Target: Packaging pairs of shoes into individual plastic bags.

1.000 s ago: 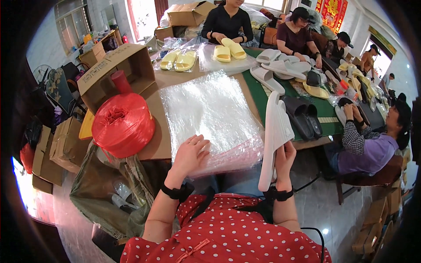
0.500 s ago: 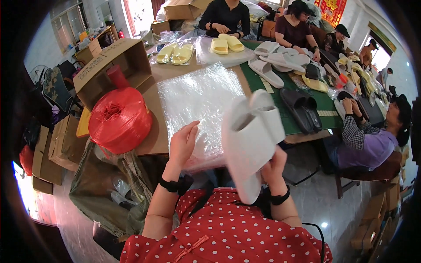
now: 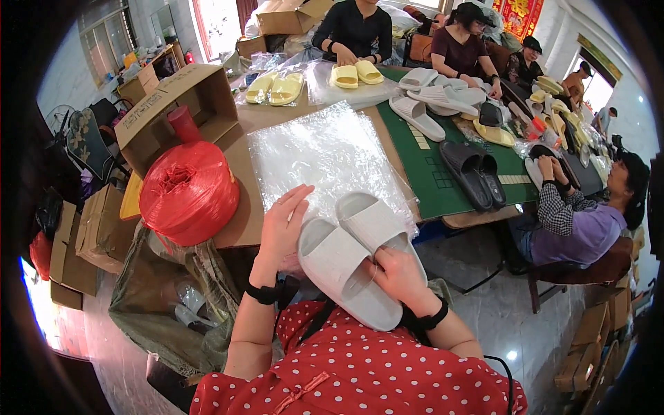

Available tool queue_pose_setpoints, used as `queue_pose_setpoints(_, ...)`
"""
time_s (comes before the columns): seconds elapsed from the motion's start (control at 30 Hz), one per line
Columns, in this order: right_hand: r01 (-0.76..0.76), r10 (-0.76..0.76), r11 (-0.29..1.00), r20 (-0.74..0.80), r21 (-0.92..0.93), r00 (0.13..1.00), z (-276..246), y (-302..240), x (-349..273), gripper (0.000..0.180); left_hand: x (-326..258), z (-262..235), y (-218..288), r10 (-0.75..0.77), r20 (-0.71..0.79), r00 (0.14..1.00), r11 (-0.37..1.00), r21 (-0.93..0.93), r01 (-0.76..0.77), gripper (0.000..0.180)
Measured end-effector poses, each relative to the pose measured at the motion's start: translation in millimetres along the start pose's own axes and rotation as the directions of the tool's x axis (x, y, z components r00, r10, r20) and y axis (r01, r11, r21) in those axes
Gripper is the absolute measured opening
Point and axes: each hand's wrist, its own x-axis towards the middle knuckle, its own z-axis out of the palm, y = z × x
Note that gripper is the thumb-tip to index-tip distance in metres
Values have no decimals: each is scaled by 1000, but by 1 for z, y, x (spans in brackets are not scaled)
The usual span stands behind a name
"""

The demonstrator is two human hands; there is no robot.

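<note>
A pair of light grey slide slippers point(image 3: 333, 254) lies side by side in front of me, toes pointing away and straps up. My right hand point(image 3: 401, 277) grips the pair from the right, its fingers bent between the two slippers. Over the near left part of a stack of clear plastic bags point(image 3: 311, 152), my left hand point(image 3: 282, 225) has its fingers stretched out and holds nothing. It is close to the left slipper's toe; whether they touch I cannot tell. The slippers cover the stack's near edge.
A roll of red plastic twine point(image 3: 187, 190) and an open cardboard box point(image 3: 173, 114) are at the left. Yellow slippers point(image 3: 285, 88) lie further back. Dark slippers point(image 3: 474, 173) and more grey ones point(image 3: 418, 116) rest on the green mat point(image 3: 432, 176). Several people work around the table.
The slippers have come down and turned so their tops show, shifting slightly left. My right hand has moved left and up with them. My left hand stays nearly in place.
</note>
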Motion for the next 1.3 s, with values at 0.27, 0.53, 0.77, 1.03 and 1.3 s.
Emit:
queue_pose_setpoints(0.27,-71,71,997,-60,8,996,10,0,25,26,-6,6,30,265,252,931,940,147,-307,35)
queue_pose_setpoints(0.53,-40,37,999,-99,-27,994,25,-2,39,23,-5,10,20,151,197,969,978,115,-176,34)
queue_pose_setpoints(0.77,-118,118,992,-6,-36,993,16,-6,22,22,-4,5,-7,-148,20,989,941,-305,146,38)
queue_pose_setpoints(1.03,-129,130,991,-98,19,987,9,-6,14,21,-6,3,12,-50,118,992,961,-265,80,37)
queue_pose_setpoints(1.3,-163,161,987,-86,-15,983,5,-6,21,21,-11,1,27,180,265,947,981,23,-193,39)
